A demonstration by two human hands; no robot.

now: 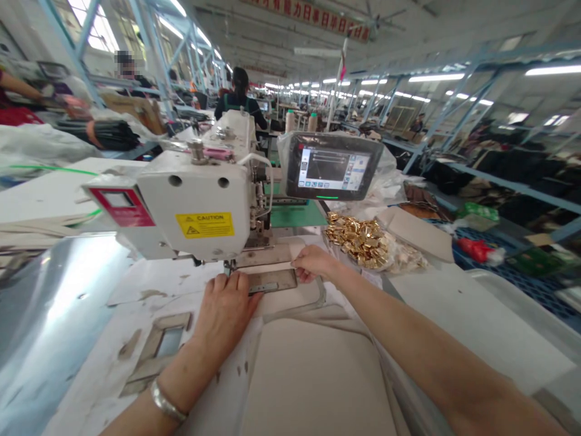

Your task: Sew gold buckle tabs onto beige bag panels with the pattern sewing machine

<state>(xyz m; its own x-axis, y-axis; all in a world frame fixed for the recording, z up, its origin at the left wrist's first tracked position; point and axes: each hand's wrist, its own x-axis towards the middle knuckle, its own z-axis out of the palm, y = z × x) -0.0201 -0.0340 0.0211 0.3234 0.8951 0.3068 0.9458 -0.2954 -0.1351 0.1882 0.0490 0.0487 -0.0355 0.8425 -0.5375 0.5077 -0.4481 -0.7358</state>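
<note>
Currently, we place the left hand palm down at the left end of the frame, fingers bent, thumb extended. We angle the right forearm inward; the right hand curls, fingertips close together, at the right end. We cannot tell what either grips. The panel lies under the frame.

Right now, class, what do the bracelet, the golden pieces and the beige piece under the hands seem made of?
Bracelet: likely metal, silvery and polished, from its bright highlights.
Golden pieces: probably metal or plated, shiny, by their glints.
Beige piece: smooth, matte, without glints; perhaps leather or synthetic.
</note>
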